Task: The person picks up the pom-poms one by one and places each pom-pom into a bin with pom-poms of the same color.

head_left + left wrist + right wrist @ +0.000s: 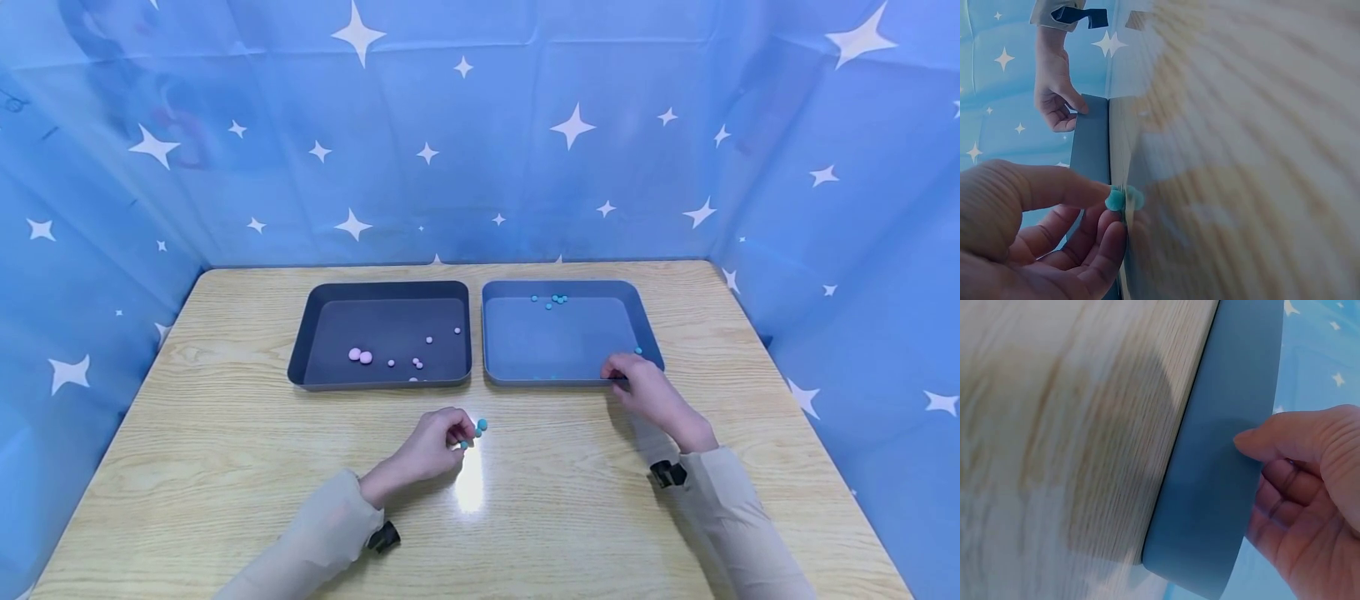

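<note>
My left hand (427,443) is low over the table, thumb and index finger curved round a small teal ball (464,445). In the left wrist view, teal balls (1115,199) show right at those fingertips, mirrored in the glossy tabletop. Two more teal balls (482,425) lie just past the index finger. My right hand (651,395) grips the near wall of the blue tray (498,384) by its right corner. In the right wrist view the thumb (1250,442) lies on the wall's outer face, with the other fingers curled behind the rim, partly hidden.
Left of the blue tray stands a dark tray (303,350) with several pink balls (366,357) of mixed sizes. Inside the blue tray, several teal balls (555,298) gather at the back. A star-patterned blue curtain (510,167) encloses the wooden table (225,450).
</note>
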Motion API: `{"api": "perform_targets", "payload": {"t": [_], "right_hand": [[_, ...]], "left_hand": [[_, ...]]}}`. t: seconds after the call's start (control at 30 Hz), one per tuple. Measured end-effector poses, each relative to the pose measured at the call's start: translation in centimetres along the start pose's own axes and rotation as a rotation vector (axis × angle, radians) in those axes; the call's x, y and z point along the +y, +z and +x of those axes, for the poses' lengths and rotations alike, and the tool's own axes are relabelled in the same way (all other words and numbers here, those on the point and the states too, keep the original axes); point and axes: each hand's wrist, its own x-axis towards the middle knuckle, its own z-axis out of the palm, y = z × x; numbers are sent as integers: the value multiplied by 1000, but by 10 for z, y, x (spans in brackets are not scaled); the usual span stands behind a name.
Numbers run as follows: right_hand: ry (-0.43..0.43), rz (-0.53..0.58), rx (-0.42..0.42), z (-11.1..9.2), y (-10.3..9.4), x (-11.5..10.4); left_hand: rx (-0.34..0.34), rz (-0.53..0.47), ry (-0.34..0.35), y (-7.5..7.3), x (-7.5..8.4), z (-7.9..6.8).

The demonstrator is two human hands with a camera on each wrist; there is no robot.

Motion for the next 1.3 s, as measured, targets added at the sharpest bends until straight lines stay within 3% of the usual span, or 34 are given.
{"api": "perform_targets", "payload": {"t": [0.6,1.07,1.3], "right_hand": [[13,14,-2,0,0,1],[19,18,3,-1,2,2],[16,19,14,-2,2,3]], "left_hand": [[23,130,50,6,4,3],[63,11,40,-3,11,5],[32,-82,-7,-9,24,12]]}}
